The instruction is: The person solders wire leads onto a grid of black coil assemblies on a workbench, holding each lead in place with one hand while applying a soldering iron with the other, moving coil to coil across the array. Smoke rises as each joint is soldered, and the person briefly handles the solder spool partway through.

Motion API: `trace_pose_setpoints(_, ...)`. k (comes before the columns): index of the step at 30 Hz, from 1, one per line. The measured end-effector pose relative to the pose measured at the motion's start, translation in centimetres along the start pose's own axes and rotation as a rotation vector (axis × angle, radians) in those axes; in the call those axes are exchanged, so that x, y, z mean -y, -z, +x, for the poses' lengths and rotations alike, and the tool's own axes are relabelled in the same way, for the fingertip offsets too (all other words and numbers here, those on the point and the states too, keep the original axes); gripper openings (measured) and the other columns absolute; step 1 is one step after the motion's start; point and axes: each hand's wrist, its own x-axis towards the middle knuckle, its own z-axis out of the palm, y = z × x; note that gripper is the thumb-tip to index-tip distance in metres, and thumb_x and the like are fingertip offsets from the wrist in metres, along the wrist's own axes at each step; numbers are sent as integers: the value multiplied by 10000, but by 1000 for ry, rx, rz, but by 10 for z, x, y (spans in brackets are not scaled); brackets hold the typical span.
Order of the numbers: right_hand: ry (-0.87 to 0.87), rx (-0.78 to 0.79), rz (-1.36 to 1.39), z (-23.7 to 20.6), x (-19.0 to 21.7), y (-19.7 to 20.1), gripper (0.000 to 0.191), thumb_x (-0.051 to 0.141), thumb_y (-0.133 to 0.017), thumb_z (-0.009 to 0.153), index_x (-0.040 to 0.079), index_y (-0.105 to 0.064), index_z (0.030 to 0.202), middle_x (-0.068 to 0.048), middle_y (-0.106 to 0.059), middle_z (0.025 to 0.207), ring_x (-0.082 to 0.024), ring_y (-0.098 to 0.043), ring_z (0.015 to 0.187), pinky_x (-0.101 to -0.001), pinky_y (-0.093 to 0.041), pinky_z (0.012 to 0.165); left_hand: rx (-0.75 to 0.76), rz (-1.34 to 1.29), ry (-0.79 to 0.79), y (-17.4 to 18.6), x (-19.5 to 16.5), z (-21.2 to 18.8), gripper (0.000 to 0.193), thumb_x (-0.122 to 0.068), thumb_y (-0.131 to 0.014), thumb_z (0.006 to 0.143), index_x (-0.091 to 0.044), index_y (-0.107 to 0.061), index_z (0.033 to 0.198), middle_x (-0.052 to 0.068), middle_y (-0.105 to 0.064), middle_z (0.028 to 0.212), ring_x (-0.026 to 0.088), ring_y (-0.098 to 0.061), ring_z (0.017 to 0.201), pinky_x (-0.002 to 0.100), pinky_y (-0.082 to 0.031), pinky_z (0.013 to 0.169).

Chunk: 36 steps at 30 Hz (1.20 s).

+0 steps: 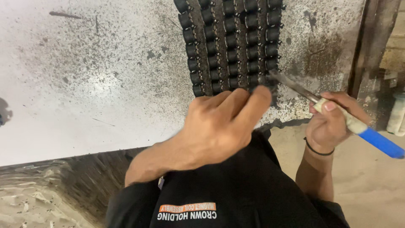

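On the bench [84, 84], rows of small black rollers [230, 42] lie side by side at the far edge; the left hand [219, 122] rests its loosely curled fingers on their near ends; the right hand [331, 120] grips a blue-handled tool [337, 114], its metal tip touching the right-hand row.

Black shirt [236, 190] with printed lettering, black wristband [318, 150] on right wrist.

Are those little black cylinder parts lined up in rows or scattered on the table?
Lined up: the black cylinder parts sit in five straight rows on the speckled white table, just beyond the left hand.
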Motion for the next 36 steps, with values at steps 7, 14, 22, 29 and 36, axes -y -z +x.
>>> trace_pose_setpoints(7, 200, 55, 47, -5, -22, -11, 251, 56, -697, 996, -6, -540, 1182, -219, -676, 996, -231, -621, 694, -310, -554, 634, -190, 182, 97, -58, 38, 10, 403, -9, -671, 870, -18, -654, 1272, 79, -609, 1083, 232, -676, 835, 339, -582, 622)
trace_pose_setpoints(14, 250, 110, -134, -2, -26, -12, 231, 68, -710, 1023, -43, -560, 1159, -221, -675, 937, -239, -615, 639, -313, -506, 645, -82, 90, 240, -105, 57, -14, 410, 1, -657, 825, -74, -699, 1227, 66, -589, 1038, 214, -698, 810, 361, -561, 569)
trace_pose_setpoints(22, -60, 53, 62, 5, -14, -18, 186, 54, -702, 1006, -111, -649, 1075, -210, -670, 948, -235, -627, 673, -311, -516, 618, 33, 89, 233, -112, 60, -3, 245, -26, -683, 822, -12, -693, 1066, 112, -574, 1027, 250, -705, 802, 386, -581, 589)
trace_pose_setpoints(29, 69, 115, -92, 4, -11, -20, 199, 67, -699, 995, -106, -640, 1074, -206, -670, 897, -224, -620, 644, -294, -503, 604, 46, 114, 204, -113, 58, -4, 271, -16, -693, 784, 6, -687, 1054, 150, -571, 1055, 269, -712, 857, 379, -595, 579)
trace_pose_setpoints(36, 218, 115, -136, 1, -17, -16, 201, 56, -694, 986, -68, -631, 1131, -228, -687, 923, -248, -632, 661, -308, -500, 621, -19, -18, 288, -112, 59, -12, 217, -18, -674, 869, -71, -715, 1075, 116, -609, 1090, 263, -717, 796, 400, -597, 588)
